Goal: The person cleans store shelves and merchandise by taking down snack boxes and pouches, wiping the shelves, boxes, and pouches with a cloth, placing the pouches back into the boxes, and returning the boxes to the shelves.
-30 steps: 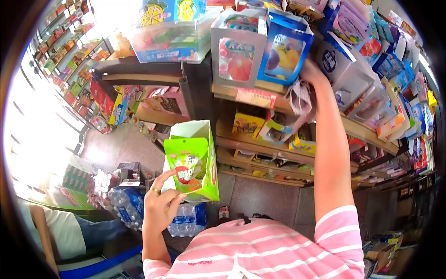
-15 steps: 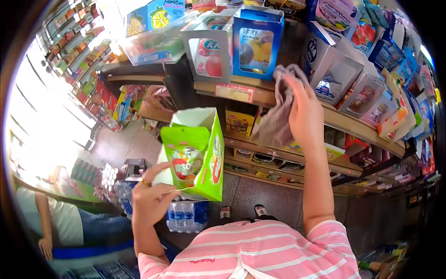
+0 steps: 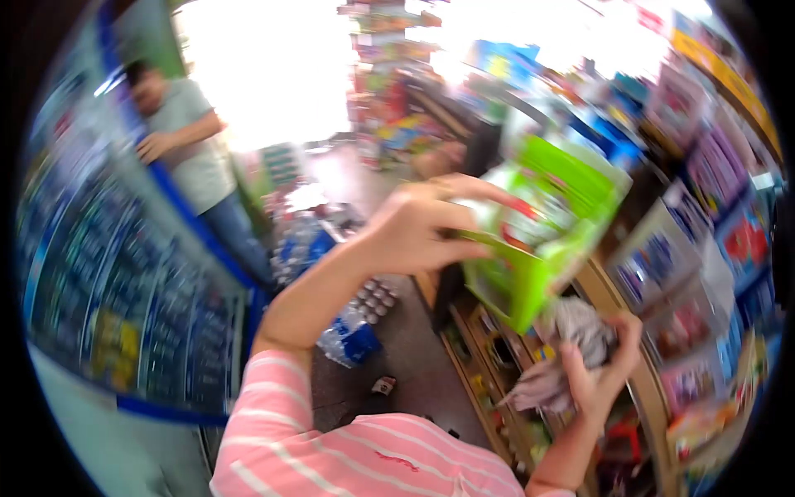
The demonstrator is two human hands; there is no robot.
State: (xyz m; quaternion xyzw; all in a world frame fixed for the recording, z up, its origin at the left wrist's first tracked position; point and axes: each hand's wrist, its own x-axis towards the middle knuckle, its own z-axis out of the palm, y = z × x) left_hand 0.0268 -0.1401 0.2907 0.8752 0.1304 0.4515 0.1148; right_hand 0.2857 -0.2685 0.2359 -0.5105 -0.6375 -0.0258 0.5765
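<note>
My left hand pinches the near edge of a bright green cardboard display box, holding it up tilted in front of me. A pouch with red and white print shows at the box's open side; motion smears its lettering. Just below the box, my right hand is closed around a crumpled grey-brown cloth. The cloth is close to the underside of the box; whether they touch, I cannot tell.
Shelving with packaged sweets runs along the right. Water bottle packs stand on the floor below my left arm. At left, a person leans by a blue-framed drinks cooler.
My view has swung left, bringing the cooler and the person fully in. The green box is now raised and tilted, and the cloth has come from the shelf edge to beneath it.
</note>
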